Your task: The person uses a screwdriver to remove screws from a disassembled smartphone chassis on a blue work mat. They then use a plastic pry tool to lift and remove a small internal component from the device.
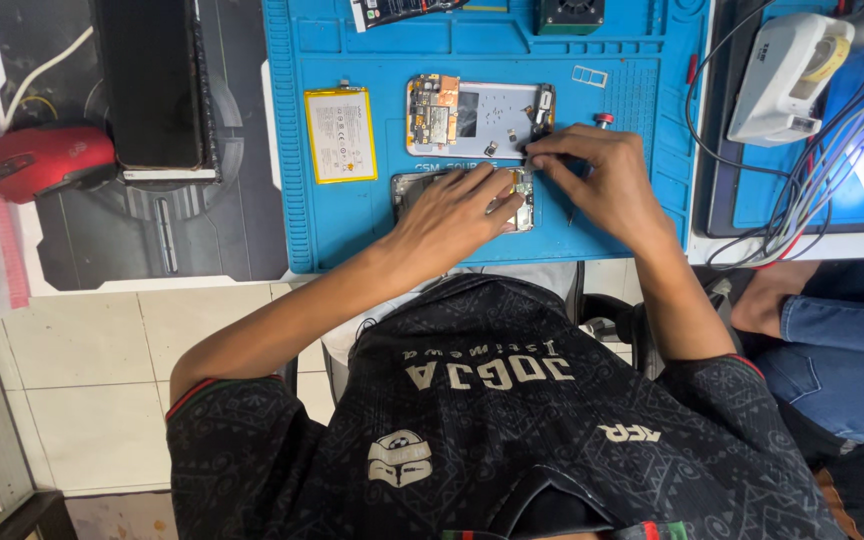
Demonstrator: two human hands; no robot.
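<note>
At the centre of the frame my left hand [462, 205] lies flat over the opened phone body [407, 190] on the blue repair mat [352, 225]. My right hand [592, 175] has its grip pinched narrow on a small part I cannot make out at the phone's right end. The phone seems light, thin and fragile; best held by its edges.

Both forearms run up from the lower middle of the frame and converge just above centre, elbows bent and spread wide. Left hand [462, 205] lies palm down, fingers extended toward the upper right, wrist flat. Right hand [597, 180] sits just right of it, wrist cocked, fingertips [537, 152] pinched together pointing left, close to the left hand's fingertips.
</note>
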